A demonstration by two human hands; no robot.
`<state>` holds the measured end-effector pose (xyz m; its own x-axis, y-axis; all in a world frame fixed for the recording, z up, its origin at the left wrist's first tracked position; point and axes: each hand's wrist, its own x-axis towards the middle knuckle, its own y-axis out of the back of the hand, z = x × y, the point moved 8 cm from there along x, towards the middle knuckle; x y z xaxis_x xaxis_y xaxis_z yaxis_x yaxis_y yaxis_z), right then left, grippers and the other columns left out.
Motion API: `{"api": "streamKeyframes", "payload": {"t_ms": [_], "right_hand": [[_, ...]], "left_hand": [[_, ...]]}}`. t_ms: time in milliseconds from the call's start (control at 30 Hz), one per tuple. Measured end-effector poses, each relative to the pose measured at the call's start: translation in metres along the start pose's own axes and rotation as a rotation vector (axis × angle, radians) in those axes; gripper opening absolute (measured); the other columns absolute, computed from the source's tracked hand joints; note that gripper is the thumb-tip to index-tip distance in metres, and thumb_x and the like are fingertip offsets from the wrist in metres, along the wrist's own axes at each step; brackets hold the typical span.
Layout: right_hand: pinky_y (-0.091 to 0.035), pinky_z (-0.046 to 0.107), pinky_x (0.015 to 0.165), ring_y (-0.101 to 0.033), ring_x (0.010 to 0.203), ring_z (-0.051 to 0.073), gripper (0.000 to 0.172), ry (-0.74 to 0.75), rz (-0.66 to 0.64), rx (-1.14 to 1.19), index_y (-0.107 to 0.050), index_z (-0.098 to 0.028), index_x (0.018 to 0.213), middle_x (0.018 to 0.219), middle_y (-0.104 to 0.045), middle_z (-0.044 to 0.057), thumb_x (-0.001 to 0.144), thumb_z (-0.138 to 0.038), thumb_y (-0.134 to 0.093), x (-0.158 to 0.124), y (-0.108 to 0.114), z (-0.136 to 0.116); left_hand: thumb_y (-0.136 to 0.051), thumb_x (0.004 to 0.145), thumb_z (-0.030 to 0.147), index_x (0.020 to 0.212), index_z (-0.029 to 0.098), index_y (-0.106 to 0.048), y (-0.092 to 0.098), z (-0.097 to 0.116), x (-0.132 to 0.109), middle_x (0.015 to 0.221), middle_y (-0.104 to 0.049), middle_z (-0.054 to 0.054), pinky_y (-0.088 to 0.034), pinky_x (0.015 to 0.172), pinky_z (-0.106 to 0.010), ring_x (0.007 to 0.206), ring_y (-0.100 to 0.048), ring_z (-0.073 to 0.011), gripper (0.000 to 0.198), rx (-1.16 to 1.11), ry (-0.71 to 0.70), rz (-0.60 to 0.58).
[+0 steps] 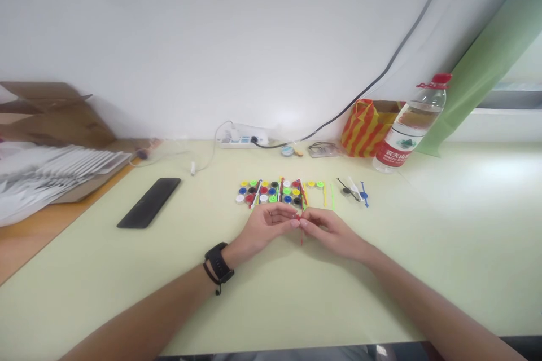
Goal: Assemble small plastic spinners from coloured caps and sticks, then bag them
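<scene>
A thin red arrow spinner (pixel 301 238) points toward me between my two hands, a small red part of it showing at the fingertips. My left hand (pixel 265 230), with a black watch on its wrist, pinches it from the left. From the right, my right hand (pixel 334 232) grips it between thumb and fingers. Whatever sits under the fingertips is partly hidden. Just beyond lie rows of small round discs (pixel 265 190) in several colours, with arrow sticks (pixel 280 189) laid between them. To their right are a yellow stick (pixel 324 196) and a blue arrow spinner (pixel 363 195).
A black phone (pixel 149 203) lies at left, near white packets (pixel 63 175) and a cardboard box (pixel 55 107). Along the wall are a power strip (pixel 243 136), a striped bag (pixel 366 130) and a tall water bottle (pixel 410 127). A dark cable (pixel 381 76) runs down the wall.
</scene>
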<state>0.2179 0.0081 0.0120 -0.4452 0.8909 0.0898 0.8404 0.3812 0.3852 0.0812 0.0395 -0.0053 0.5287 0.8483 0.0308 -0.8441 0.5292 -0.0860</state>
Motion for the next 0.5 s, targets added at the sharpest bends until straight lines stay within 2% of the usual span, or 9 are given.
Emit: {"api": "streamKeyframes", "payload": {"t_ms": [133,233,367,500], "right_hand": [[-0.039,0.027,0.061,-0.048,0.069,0.015,0.041,0.017,0.006,-0.004,-0.055,-0.020,0.079,0.075,-0.055,0.001,0.102,-0.052,-0.046,0.000,0.003,-0.003],[-0.036,0.027,0.060,-0.046,0.065,0.015,0.037,0.001,0.084,-0.119,-0.049,-0.021,0.073,0.069,-0.051,-0.001,0.102,-0.043,-0.045,-0.001,0.019,0.001],[-0.029,0.029,0.058,-0.044,0.059,0.015,0.032,-0.089,0.280,-0.543,-0.043,-0.021,0.066,0.061,-0.050,-0.002,0.096,-0.031,-0.046,-0.003,0.062,0.016],[-0.025,0.030,0.056,-0.047,0.057,0.017,0.028,-0.340,0.392,-0.938,-0.048,-0.021,0.063,0.062,-0.058,0.002,0.090,-0.029,-0.049,-0.011,0.101,0.041]], "left_hand": [[-0.085,0.080,0.033,0.107,0.016,-0.073,-0.002,0.002,0.000,0.113,-0.077,-0.012,-0.057,0.096,-0.039,0.104,-0.074,-0.0255,0.034,0.031,-0.009,-0.003],[-0.081,0.083,0.036,0.114,0.017,-0.072,-0.005,0.001,0.000,0.117,-0.075,-0.012,-0.057,0.096,-0.039,0.106,-0.073,-0.0255,0.037,0.067,0.003,-0.032],[-0.078,0.086,0.039,0.110,0.017,-0.074,-0.008,-0.006,-0.001,0.107,-0.075,-0.010,-0.057,0.093,-0.036,0.099,-0.072,-0.0218,0.033,0.110,0.053,-0.078],[-0.078,0.086,0.040,0.105,0.016,-0.074,-0.006,-0.011,0.000,0.097,-0.074,-0.008,-0.057,0.086,-0.032,0.088,-0.070,-0.0176,0.031,0.105,0.094,-0.064]]}}
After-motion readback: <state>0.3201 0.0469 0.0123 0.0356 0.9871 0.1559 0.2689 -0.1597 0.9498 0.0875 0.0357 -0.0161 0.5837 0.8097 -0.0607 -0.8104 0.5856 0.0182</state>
